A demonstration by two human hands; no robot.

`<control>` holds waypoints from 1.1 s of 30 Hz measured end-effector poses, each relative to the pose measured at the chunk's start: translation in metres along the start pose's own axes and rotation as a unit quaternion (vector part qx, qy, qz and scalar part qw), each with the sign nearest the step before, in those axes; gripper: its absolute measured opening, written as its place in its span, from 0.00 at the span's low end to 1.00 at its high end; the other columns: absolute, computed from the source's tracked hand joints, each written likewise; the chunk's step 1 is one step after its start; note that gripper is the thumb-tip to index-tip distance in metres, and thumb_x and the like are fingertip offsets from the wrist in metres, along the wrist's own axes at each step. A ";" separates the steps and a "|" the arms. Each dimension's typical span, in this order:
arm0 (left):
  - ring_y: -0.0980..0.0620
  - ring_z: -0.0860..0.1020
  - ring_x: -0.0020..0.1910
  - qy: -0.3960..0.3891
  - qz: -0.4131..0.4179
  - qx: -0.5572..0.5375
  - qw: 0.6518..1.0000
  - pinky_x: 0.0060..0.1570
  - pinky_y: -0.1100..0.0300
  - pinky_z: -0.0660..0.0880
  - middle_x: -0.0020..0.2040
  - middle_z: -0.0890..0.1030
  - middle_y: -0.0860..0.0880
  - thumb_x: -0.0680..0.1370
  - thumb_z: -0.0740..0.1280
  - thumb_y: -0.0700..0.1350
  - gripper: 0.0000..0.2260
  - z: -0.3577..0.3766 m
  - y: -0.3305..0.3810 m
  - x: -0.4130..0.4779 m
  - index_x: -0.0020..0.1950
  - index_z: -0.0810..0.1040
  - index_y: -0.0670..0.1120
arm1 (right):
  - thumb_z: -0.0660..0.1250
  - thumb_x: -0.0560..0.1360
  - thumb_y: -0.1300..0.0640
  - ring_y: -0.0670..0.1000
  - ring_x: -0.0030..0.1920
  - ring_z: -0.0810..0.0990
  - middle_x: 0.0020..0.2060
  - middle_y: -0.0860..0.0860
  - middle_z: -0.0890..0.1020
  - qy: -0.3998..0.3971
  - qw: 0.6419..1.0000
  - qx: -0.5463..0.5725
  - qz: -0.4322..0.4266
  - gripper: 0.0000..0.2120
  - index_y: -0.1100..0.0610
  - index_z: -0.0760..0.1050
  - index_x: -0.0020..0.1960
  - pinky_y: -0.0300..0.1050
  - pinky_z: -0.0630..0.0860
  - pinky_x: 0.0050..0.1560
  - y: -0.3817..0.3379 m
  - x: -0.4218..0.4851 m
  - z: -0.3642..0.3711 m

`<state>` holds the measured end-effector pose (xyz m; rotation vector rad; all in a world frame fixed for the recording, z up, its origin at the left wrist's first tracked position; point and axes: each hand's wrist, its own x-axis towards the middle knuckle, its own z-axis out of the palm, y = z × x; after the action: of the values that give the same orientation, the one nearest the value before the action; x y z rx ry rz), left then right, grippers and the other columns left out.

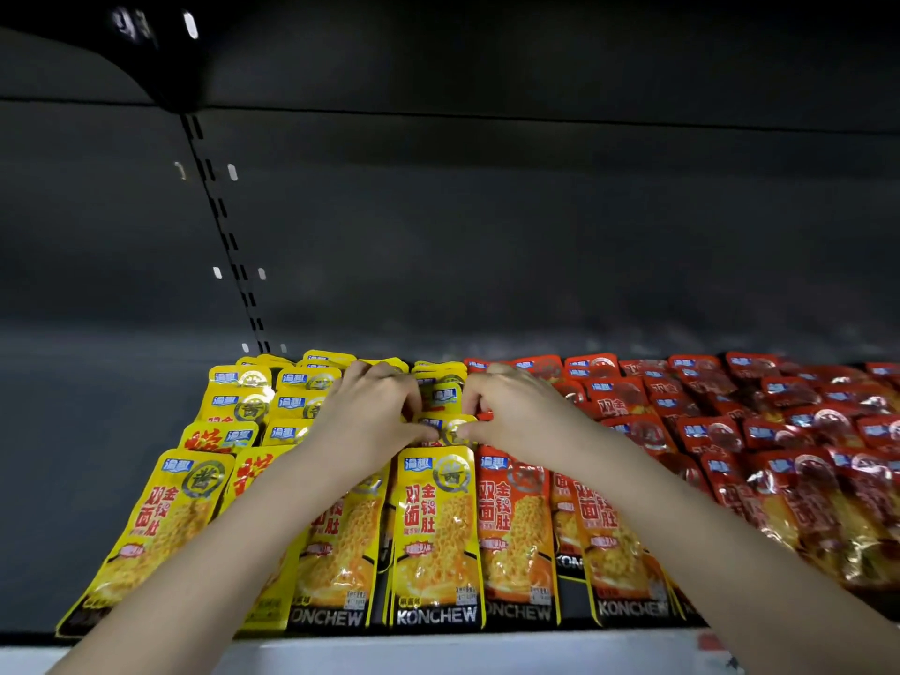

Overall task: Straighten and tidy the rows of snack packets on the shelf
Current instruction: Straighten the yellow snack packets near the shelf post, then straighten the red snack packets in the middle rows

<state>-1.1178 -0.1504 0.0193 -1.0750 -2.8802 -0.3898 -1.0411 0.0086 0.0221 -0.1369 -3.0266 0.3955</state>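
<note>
looks like they're mid-tidy on the yellow row, left hand (pixel 372 414) and right hand (pixel 518 411) both with fingers (pixel 411 406) pinched on a yellow packet (pixel 447 427) lying right between them on the shelf (pixel 97 479), so I'd guess next it needs squaring up behind the front packet (pixel 436 533).

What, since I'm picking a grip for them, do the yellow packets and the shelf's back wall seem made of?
The yellow packets: glossy plastic film, perhaps foil-laminated; bright glints, crinkles and flat sealed edges show it. The back wall: probably painted sheet metal, matte dark grey; its slotted strip suggests steel shelving, though the look leaves that open.
</note>
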 end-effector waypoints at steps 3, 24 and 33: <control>0.48 0.64 0.64 -0.002 -0.011 0.010 1.000 0.63 0.54 0.64 0.60 0.73 0.51 0.72 0.68 0.59 0.16 -0.002 0.001 -0.003 0.55 0.75 0.52 | 0.68 0.74 0.47 0.52 0.57 0.72 0.47 0.46 0.70 0.010 1.000 0.013 -0.010 0.09 0.50 0.74 0.50 0.47 0.67 0.54 -0.003 0.002 0.002; 0.49 0.68 0.63 0.050 0.031 -0.055 0.997 0.62 0.56 0.66 0.61 0.75 0.51 0.77 0.64 0.53 0.14 0.029 0.126 -0.023 0.61 0.76 0.52 | 0.65 0.76 0.48 0.45 0.48 0.73 0.44 0.43 0.70 -0.004 0.999 0.045 0.022 0.08 0.49 0.76 0.53 0.44 0.71 0.52 0.092 -0.091 -0.043; 0.49 0.64 0.66 0.016 0.020 -0.021 0.999 0.66 0.52 0.64 0.65 0.72 0.53 0.75 0.65 0.58 0.21 0.036 0.132 -0.032 0.66 0.71 0.54 | 0.64 0.74 0.39 0.49 0.63 0.68 0.55 0.46 0.70 -0.024 1.000 -0.011 -0.005 0.21 0.47 0.69 0.62 0.48 0.66 0.63 0.083 -0.101 -0.031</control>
<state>-1.0058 -0.0659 0.0097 -1.1190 -2.8302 -0.4629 -0.9315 0.0859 0.0230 -0.1147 -3.0781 0.3697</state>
